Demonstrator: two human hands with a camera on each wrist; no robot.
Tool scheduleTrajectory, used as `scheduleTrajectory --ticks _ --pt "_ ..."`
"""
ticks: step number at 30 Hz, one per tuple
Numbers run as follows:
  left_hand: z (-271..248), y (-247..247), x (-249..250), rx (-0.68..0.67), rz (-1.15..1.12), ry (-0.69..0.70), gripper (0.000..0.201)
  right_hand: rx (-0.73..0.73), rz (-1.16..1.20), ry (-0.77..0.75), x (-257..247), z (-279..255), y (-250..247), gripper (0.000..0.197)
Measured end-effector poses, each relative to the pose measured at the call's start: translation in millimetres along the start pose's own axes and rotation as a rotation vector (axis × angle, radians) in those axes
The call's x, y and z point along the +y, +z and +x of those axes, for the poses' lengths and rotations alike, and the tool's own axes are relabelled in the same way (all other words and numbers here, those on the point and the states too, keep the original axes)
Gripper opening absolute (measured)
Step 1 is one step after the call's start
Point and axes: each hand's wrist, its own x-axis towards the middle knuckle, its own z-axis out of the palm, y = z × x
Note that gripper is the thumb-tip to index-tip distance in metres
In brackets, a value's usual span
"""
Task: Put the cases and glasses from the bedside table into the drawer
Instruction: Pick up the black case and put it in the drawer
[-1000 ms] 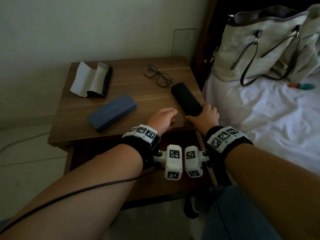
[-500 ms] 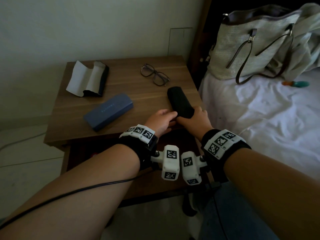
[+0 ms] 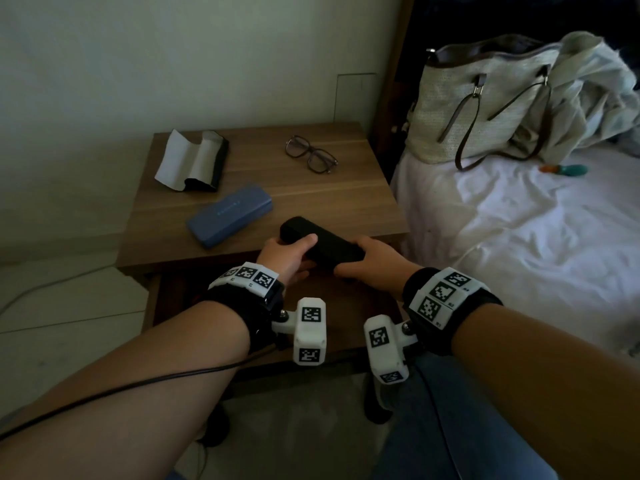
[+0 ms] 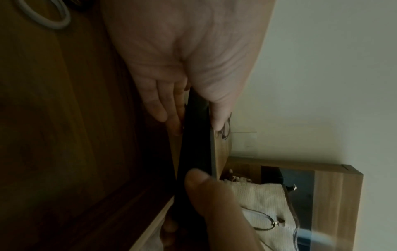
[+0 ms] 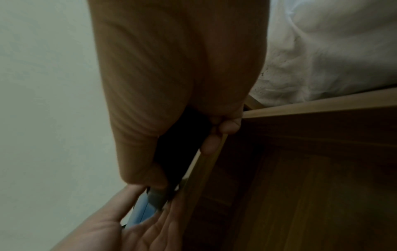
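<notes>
A black glasses case (image 3: 320, 242) hangs over the front edge of the wooden bedside table (image 3: 332, 195), above the open drawer (image 3: 339, 303). My left hand (image 3: 289, 256) holds its left end, thumb on top and fingers underneath. My right hand (image 3: 369, 259) grips its right end. The left wrist view shows the black case (image 4: 198, 135) pinched between thumb and fingers. On the table lie a blue case (image 3: 230, 214), an open black case with a pale lining (image 3: 194, 161), and a pair of glasses (image 3: 311, 154).
A bed with a white sheet (image 3: 519, 237) stands right of the table, with a woven handbag (image 3: 485, 98) and bundled clothes on it. A white cable (image 4: 43, 18) lies in the drawer. A wall stands behind the table, pale floor to its left.
The black case has been lifted off the table's right side and drawn toward me over the front edge. My left hand, earlier beside it, now holds its left end.
</notes>
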Motion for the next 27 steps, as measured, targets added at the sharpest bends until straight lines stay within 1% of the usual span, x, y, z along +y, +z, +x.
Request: scheduleTrajectory --ticks 2,3,6,8,11,13,16,19,21,24,25,27 --pt "-3 -11 -4 0.054 -0.029 -0.016 0.078 -0.076 0.021 -0.006 -3 -6 1 0.066" --pt "-5 -16 -7 0.068 -0.029 -0.024 0.077 -0.109 0.020 -0.005 -4 -8 2 0.066" --pt "-12 -29 -16 0.066 -0.001 -0.059 0.063 -0.183 0.006 -0.006 -5 -10 7 0.066" --pt "-15 -36 -24 0.052 0.021 -0.090 0.052 -0.228 0.012 0.007 -5 -12 10 0.062" --pt "-17 -42 -33 0.030 0.045 -0.131 0.028 -0.290 0.021 0.063 -4 -13 17 0.057" --pt "-17 -43 -35 0.016 0.084 -0.164 0.020 -0.307 -0.018 0.100 -4 -12 22 0.052" --pt "-14 -43 -35 0.010 0.128 -0.189 0.024 -0.327 -0.132 0.140 -5 -9 29 0.054" --pt "-7 -41 -36 0.013 0.136 -0.195 0.031 -0.320 -0.177 0.199 -2 0 34 0.059" --pt "-4 -37 -37 -0.009 0.111 -0.205 0.038 -0.304 -0.206 0.227 0 6 37 0.060" --pt "2 -29 -38 -0.064 0.062 -0.217 0.048 -0.294 -0.198 0.276 2 16 39 0.051" --pt "4 -26 -38 -0.085 0.051 -0.224 0.048 -0.292 -0.186 0.291 2 18 39 0.048" --pt "8 -22 -39 -0.122 0.032 -0.243 0.049 -0.283 -0.154 0.311 4 24 39 0.046"
